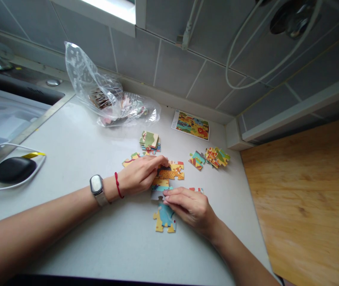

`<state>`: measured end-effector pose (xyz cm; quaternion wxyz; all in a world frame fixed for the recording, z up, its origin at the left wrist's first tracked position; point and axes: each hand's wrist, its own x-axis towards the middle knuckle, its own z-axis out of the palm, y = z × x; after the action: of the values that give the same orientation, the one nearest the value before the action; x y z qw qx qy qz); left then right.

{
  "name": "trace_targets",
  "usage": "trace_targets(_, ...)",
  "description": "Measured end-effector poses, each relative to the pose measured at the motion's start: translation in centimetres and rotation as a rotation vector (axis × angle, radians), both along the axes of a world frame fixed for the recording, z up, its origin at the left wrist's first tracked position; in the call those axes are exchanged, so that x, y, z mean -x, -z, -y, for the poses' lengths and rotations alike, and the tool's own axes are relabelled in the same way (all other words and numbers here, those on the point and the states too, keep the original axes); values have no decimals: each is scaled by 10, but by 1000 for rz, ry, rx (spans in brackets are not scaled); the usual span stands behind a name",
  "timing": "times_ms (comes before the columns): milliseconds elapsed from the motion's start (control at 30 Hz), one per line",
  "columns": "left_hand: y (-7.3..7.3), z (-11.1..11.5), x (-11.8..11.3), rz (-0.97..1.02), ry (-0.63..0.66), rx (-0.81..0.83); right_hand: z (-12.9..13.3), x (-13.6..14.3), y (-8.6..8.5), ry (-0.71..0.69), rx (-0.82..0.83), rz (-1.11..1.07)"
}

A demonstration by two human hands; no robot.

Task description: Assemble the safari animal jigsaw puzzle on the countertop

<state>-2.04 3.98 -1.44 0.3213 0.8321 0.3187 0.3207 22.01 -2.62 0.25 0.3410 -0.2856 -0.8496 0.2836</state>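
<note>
Forearms (59, 216) cross a white countertop (115, 238) below grey tiles (175, 67), right hand (188, 206) in narrow grip at puzzle pieces (166, 215), left hand's (141, 173) unclear.

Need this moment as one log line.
left hand: at spotted-animal piece | right hand: at blue-animal piece | picture card: lying flat | clear bag: left of card

On our worktop (97, 246) we see a plastic bag (133, 108) left of the picture card (190, 124), jigsaw pieces (166, 216) before it.
</note>
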Motion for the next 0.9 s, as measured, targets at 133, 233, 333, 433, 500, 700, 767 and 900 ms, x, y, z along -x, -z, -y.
trace_targets(133, 2, -1, -1, -37, -20, -37, -2, 1, 1, 5, -6, 16)
trace_targets(233, 6, -1, -3, -66, -34, -62, -4, 1, 2, -2, -19, 71)
trace_targets(333, 9, -1, -4, -72, -32, -77, -6, 3, 1, -6, -33, 139)
trace_targets(433, 9, -2, -4, -74, -17, -99, -7, 4, -1, -8, -30, 132)
trace_targets(500, 9, -3, -5, -83, 9, -118, -8, 2, -4, 14, -3, 104)
trace_targets(700, 9, -4, -7, -114, 74, -180, -15, -13, -18, 150, 60, 113)
trace_targets(767, 9, -4, -7, -122, 80, -194, -18, -18, -21, 187, 60, 129)
trace_targets(900, 8, -4, -6, -128, 86, -202, -18, -23, -22, 172, 101, 202)
